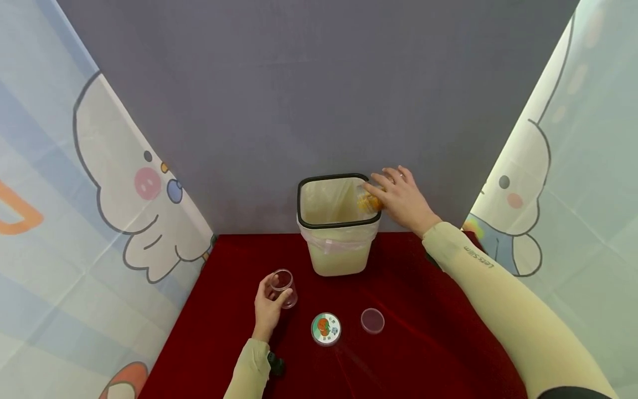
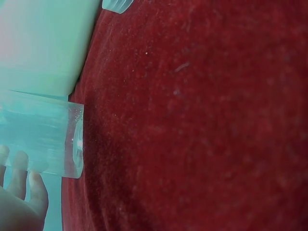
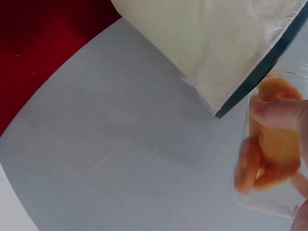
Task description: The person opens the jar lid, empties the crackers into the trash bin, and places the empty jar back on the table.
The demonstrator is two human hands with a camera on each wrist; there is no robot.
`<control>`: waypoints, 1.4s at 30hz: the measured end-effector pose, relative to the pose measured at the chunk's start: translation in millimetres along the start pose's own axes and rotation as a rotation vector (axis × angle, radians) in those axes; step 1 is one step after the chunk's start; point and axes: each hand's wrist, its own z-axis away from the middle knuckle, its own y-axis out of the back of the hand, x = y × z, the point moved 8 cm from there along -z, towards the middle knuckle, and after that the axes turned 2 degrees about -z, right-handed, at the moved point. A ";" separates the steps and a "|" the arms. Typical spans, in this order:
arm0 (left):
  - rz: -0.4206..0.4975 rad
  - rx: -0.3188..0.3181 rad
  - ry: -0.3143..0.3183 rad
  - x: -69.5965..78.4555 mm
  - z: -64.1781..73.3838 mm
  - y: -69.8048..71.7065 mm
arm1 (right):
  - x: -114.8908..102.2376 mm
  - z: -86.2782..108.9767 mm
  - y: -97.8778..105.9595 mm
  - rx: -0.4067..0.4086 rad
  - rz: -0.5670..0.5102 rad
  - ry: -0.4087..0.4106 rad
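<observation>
My left hand [image 1: 268, 306] grips a clear, open-topped plastic jar [image 1: 289, 301] from the side, near the front left of the bin. In the left wrist view this jar [image 2: 36, 130] looks see-through with its base at the red cloth, and several fingertips lie along its wall. Up at the bin's right rim, my right hand [image 1: 405, 198] holds another clear jar [image 1: 369, 200], tilted over the opening. Orange, rounded pieces [image 3: 248, 166] show inside it in the right wrist view, with my thumb across its side.
A cream bin [image 1: 340, 260] with a black rim and a plastic liner stands at the back of the red cloth [image 1: 423, 354]. In front lie a round lid with a fruit label [image 1: 326, 328] and a clear round lid [image 1: 372, 321]. A grey wall [image 1: 319, 111] rises behind.
</observation>
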 end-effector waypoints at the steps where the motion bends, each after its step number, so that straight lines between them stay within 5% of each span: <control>1: -0.001 0.000 0.001 0.3 -0.1 0.1 | 0.7 0.2 0.0 -0.003 0.003 -0.007; 15: -0.004 0.018 0.006 -3.6 -0.3 0.0 | 9.5 7.9 -3.5 -0.035 -0.038 -0.091; 23: -0.005 0.018 -0.002 -4.5 -0.8 -0.4 | 10.9 6.9 -1.3 -0.037 -0.026 -0.085; 31: -0.007 0.025 -0.001 -4.5 0.1 -0.3 | -2.3 -0.4 5.4 -0.018 -0.001 0.010; 42: 0.001 0.032 0.000 -1.0 1.4 0.1 | -2.5 0.8 7.0 -0.013 0.036 -0.012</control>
